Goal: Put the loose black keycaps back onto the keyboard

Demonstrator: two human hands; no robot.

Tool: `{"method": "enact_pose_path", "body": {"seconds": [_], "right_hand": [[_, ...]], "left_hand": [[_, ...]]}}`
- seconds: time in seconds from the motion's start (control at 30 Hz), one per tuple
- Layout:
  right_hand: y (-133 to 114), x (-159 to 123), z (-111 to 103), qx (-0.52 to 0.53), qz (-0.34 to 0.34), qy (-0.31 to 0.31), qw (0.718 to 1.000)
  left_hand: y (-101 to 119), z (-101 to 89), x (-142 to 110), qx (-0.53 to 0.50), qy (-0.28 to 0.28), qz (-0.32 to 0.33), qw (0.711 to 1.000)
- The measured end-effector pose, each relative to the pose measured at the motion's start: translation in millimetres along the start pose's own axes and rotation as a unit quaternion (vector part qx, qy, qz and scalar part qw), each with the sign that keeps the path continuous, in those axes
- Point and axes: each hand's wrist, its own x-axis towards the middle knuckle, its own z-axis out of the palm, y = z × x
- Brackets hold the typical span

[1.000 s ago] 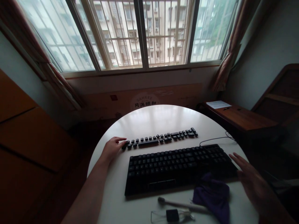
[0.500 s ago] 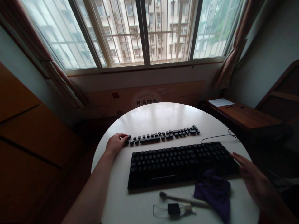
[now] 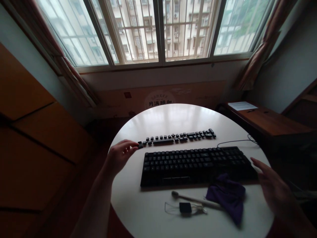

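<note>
At the left end of a row of loose black keycaps point(image 3: 163, 142), my left hand point(image 3: 121, 153) has its thumb and fingertips closed at a dark keycap point(image 3: 140, 145). The row runs across the white round table point(image 3: 138, 211) behind a black keyboard point(image 3: 153, 180). Several of the keyboard's front and right-hand keys look absent, though that part is dark. Along its right edge, my right hand point(image 3: 269, 181) rests with fingers stretched out and nothing in them. A purple cloth point(image 3: 229, 195) lies against the keyboard's front, partly over the handle of a brush point(image 3: 195, 199).
In front of the brush lies a wire tool with a black block point(image 3: 185, 207). The keyboard's cable point(image 3: 235, 142) curls off to the right. A wooden side table point(image 3: 279, 124) with white paper point(image 3: 242, 105) stands beyond, and a barred window point(image 3: 160, 33) is ahead.
The camera view has shifted, so the table things appear slightly higher and further right. My left hand has lowered its wrist at the row's left end. The right hand stays beside the keyboard.
</note>
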Motion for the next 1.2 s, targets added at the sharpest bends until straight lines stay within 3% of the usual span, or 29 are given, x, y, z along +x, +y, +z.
{"method": "enact_pose_path", "body": {"seconds": [0.13,0.23,0.37,0.57,0.8,0.9,1.03,1.1,1.2], "right_hand": [[-0.7,0.0,-0.7,0.0,0.008,0.01,1.0],[-1.1,-0.4,-1.4,0.003,0.01,0.014,1.0],[-3.4,-1.2,-2.6,0.013,0.012,0.006,1.0],[-7.0,-1.1,-3.0,0.001,0.021,0.013,1.0],[-21.4,3.9,-5.3,-0.088,-0.096,0.02,0.991],[-56.9,22.9,-10.5,-0.092,-0.184,0.02,0.978],[-136.1,71.6,-0.6,-0.05,-0.291,-0.038,0.955],[-176.9,100.6,22.0,-0.036,-0.334,-0.12,0.934],[-227.1,140.8,78.4,-0.031,-0.387,-0.226,0.893]], "left_hand": [[19.9,14.6,-56.8,-0.01,0.001,0.065,0.998],[21.0,25.4,-75.8,0.005,0.033,0.114,0.993],[21.6,26.7,-74.7,0.015,0.03,0.175,0.984],[24.9,26.3,-73.7,0.035,-0.024,0.185,0.982],[24.3,28.6,-77.5,0.075,-0.014,0.193,0.978],[25.6,28.5,-77.0,0.074,-0.016,0.187,0.979],[26.6,27.7,-75.0,0.076,-0.031,0.185,0.979],[26.3,27.3,-74.7,0.074,-0.045,0.191,0.978],[24.9,27.0,-77.1,0.076,-0.038,0.198,0.977]]}}
